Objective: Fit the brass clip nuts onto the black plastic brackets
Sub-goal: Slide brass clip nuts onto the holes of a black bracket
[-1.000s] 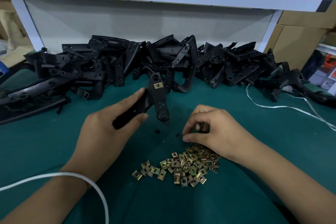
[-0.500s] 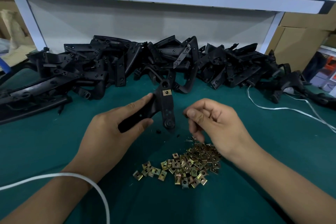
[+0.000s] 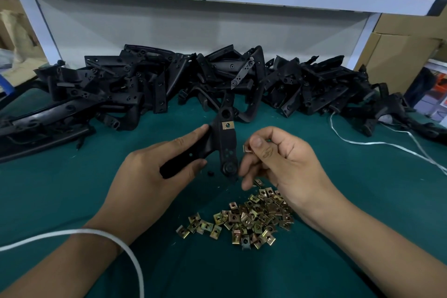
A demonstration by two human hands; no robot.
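Left hand [image 3: 154, 174]: grips a bracket [image 3: 226, 145] by its lower arm, thumb and fingers wrapped round it, the plate tilted up.
Right hand [image 3: 285, 164]: pinches one nut [image 3: 246, 149] between thumb and forefinger, just right of the bracket's plate, not yet touching it.
Done: one fitted nut [image 3: 227, 125] already sits on the plate, above the left grip.
Left on this bracket: the pinched nut, likely for the lower part of the plate.
Stock: loose nuts [image 3: 244, 222] heaped below the right hand; bracket pile [image 3: 135, 89] beyond both hands. Much seems left.
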